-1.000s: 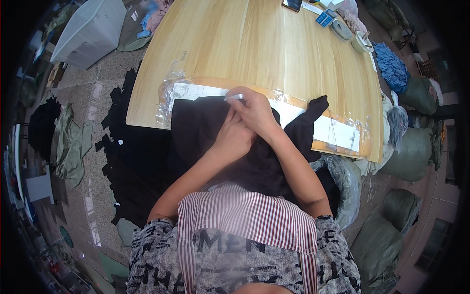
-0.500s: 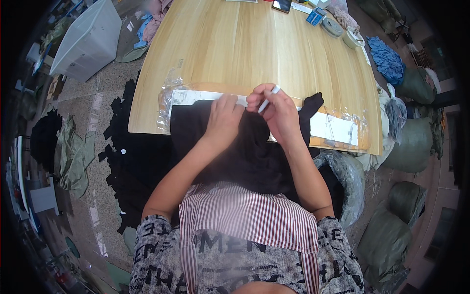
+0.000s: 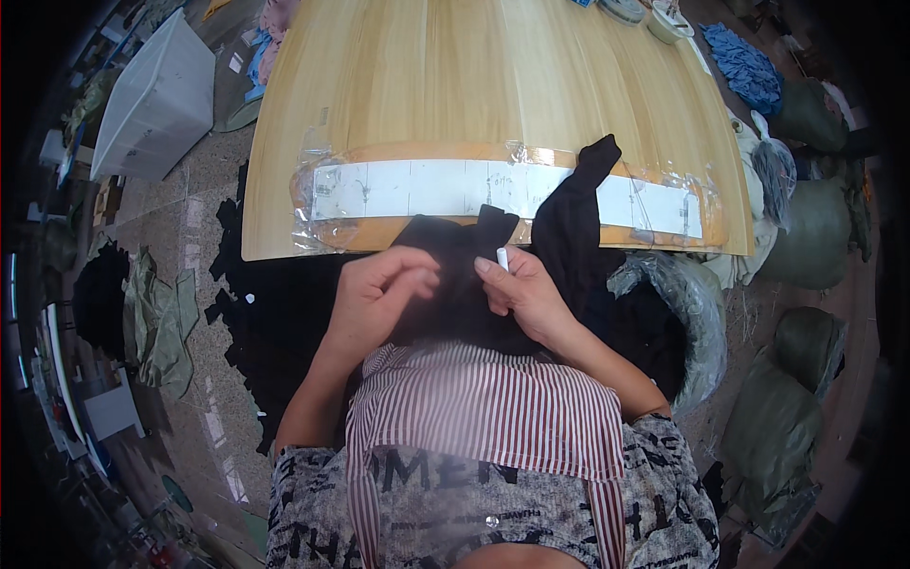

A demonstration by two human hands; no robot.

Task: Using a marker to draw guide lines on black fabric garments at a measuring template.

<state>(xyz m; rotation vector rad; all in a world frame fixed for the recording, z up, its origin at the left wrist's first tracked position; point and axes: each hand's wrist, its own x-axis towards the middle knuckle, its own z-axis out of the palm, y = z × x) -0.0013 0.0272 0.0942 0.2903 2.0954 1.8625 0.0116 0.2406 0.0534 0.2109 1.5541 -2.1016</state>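
Observation:
In my right hand (image 3: 527, 296) is a white pen-like stick (image 3: 503, 258), held upright between thumb and fingers at the table's near edge. My left hand (image 3: 379, 292) is beside it on the left, its fingers curled in and slightly blurred; whether anything is between them is hidden. A black cloth piece (image 3: 445, 303) lies beneath and between both hands, hanging over the edge toward my lap. Another strip of black cloth (image 3: 580, 194) reaches up onto the table, right of my right hand. A white marked paper strip (image 3: 436, 190) is taped along the table front.
The wooden table (image 3: 455, 85) spreads ahead, with a white bowl (image 3: 670, 24) and a roll of tape (image 3: 623, 9) at its far right. Dark cloth (image 3: 284, 313) is heaped at the left. A plastic-wrapped bundle (image 3: 697, 313) stands right, and a white bin (image 3: 156, 95) far left.
Both hands have drawn back toward me, off the paper strip, and moved apart. The black cloth came back with them, uncovering the strip. The white stick stays in my right hand, now more upright.

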